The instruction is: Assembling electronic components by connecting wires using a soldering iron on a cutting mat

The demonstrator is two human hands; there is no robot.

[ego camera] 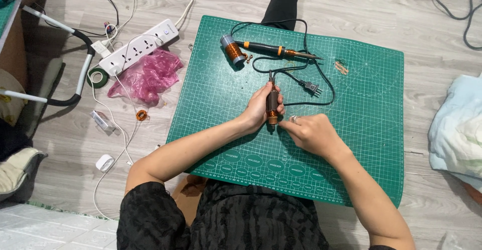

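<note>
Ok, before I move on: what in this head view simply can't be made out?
- Coil piece: the left hand wraps its far side and middle.
- Right hand: fingertips too small to tell whether they pinch a wire at the copper end.
- Scrap on the green cutting mat: too small to identify.
- Pale cloth: cut off by the right edge.

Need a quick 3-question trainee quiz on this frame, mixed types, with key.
1. True or false: the soldering iron lies on the green cutting mat, in neither hand.
2. Which hand grips the dark cylinder with copper winding? A) left hand B) right hand
3. Fill in: the pink plastic bag lies beside the white ____.

Key: 1 true; 2 A; 3 power strip.
</note>
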